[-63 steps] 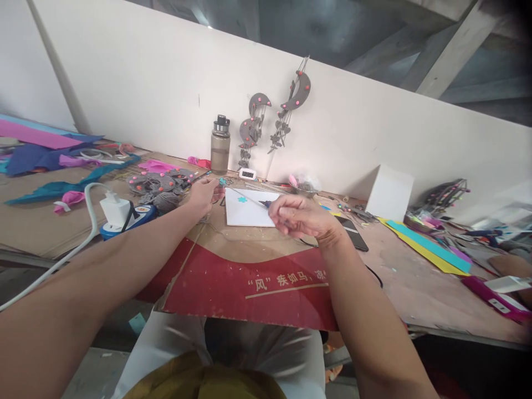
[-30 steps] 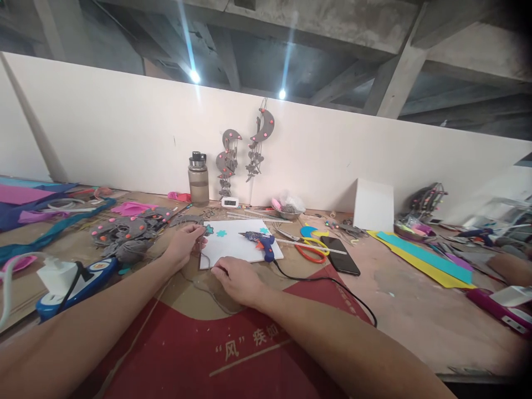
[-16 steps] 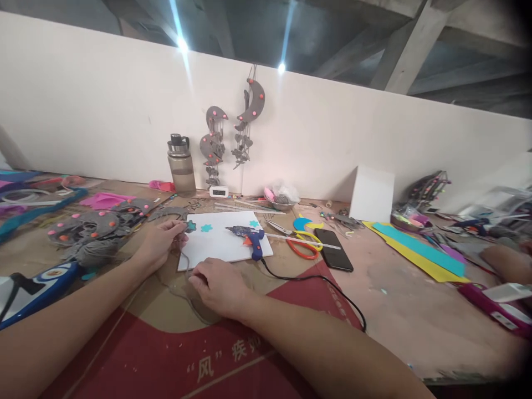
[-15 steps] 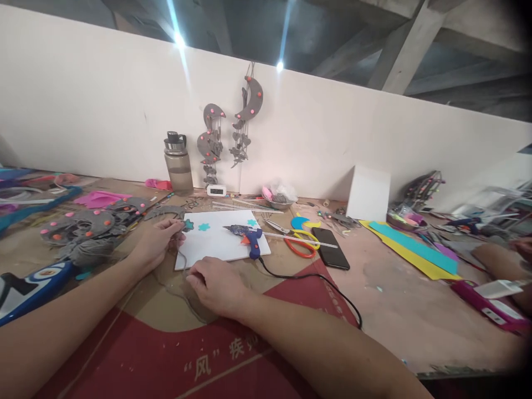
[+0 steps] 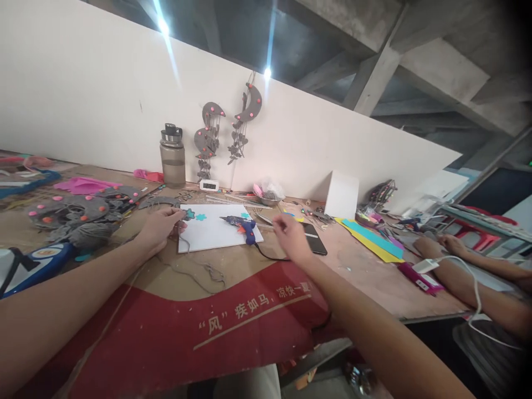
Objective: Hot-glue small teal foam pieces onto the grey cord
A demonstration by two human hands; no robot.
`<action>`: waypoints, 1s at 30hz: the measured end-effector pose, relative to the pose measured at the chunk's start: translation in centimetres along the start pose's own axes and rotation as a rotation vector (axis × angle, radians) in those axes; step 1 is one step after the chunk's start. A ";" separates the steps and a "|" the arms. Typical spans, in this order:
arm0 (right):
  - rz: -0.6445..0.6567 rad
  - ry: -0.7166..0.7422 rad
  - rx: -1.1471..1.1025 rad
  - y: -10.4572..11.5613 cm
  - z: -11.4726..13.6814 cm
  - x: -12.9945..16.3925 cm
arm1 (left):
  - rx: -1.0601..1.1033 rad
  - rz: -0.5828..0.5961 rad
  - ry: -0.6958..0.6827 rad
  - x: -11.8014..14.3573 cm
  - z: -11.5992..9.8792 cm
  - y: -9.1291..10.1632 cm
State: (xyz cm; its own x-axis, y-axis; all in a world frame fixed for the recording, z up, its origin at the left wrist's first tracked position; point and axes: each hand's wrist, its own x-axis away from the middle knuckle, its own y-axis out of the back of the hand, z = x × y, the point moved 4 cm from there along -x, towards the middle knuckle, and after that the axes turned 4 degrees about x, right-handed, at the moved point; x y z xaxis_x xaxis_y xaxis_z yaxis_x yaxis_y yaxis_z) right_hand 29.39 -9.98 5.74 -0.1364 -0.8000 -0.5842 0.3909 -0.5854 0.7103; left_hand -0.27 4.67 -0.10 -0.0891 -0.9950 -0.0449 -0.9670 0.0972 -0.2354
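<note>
My left hand [image 5: 160, 230] pinches a small grey flower-shaped piece with a teal centre [image 5: 190, 214] at the left edge of a white board [image 5: 208, 238]. Grey yarn [image 5: 195, 266] trails from near this hand onto the cardboard. A teal flower cutout [image 5: 200, 217] lies on the board. The blue glue gun [image 5: 248, 230] rests on the board's right side. My right hand [image 5: 293, 238], fingers curled, is over the scissors [image 5: 265, 219], covering their handles; whether it grips them is hidden.
A black phone [image 5: 316, 244] lies right of my right hand. Behind stand a water bottle [image 5: 172, 158] and a small clock [image 5: 209, 185]. Grey moon ornaments [image 5: 249, 105] hang on the wall. Another person's forearm [image 5: 444, 271] is at the right, beside a pink power strip [image 5: 419, 280].
My right hand has moved right and away from me, from the yarn to over the scissors. My left hand still holds the flower piece. The view has turned to the right.
</note>
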 end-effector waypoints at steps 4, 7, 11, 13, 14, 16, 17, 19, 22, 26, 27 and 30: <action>0.034 -0.293 0.475 3.4 -8.4 1.6 | 0.004 -0.019 -0.011 -0.2 0.2 0.0; 0.162 -0.610 0.687 3.8 -13.3 3.3 | -0.024 -0.008 0.009 -0.4 0.6 0.0; 0.297 -0.725 0.681 2.5 -16.3 4.0 | -0.019 -0.005 0.000 -0.7 0.8 0.2; 0.312 -0.733 0.675 2.2 -17.1 3.6 | -0.007 0.000 -0.005 -0.8 0.9 0.3; 0.313 -0.740 0.676 2.1 -17.4 3.4 | -0.001 0.003 -0.004 -0.8 0.9 0.3; 0.305 -0.761 0.694 2.3 -17.9 3.0 | 0.004 0.006 0.000 -0.8 0.8 0.3; 0.305 -0.770 0.701 2.4 -18.1 2.8 | 0.003 0.007 -0.003 -0.9 0.8 0.3; 0.323 -0.788 0.702 2.7 -18.3 2.5 | -0.001 0.003 -0.016 -0.9 0.8 0.3; 0.378 -0.813 0.657 3.0 -18.3 2.3 | -0.011 0.013 -0.029 -0.9 0.8 0.3; 0.378 -0.852 0.687 2.7 -18.0 2.3 | -0.027 0.009 -0.008 -0.5 0.6 0.2; 0.373 -0.865 0.703 2.5 -18.0 2.3 | -0.024 0.000 -0.005 -0.4 0.4 0.1; 0.381 -0.900 0.715 1.9 -18.1 2.2 | 0.005 -0.006 -0.014 0.1 0.0 0.0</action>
State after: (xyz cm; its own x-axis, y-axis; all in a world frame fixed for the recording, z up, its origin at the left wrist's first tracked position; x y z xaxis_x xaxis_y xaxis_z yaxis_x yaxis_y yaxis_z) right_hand 46.32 -10.49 -1.29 -0.8178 -0.5754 -0.0102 -0.0085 -0.0057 0.9999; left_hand -0.23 4.59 -0.12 -0.0803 -0.9952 -0.0568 -0.9664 0.0917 -0.2402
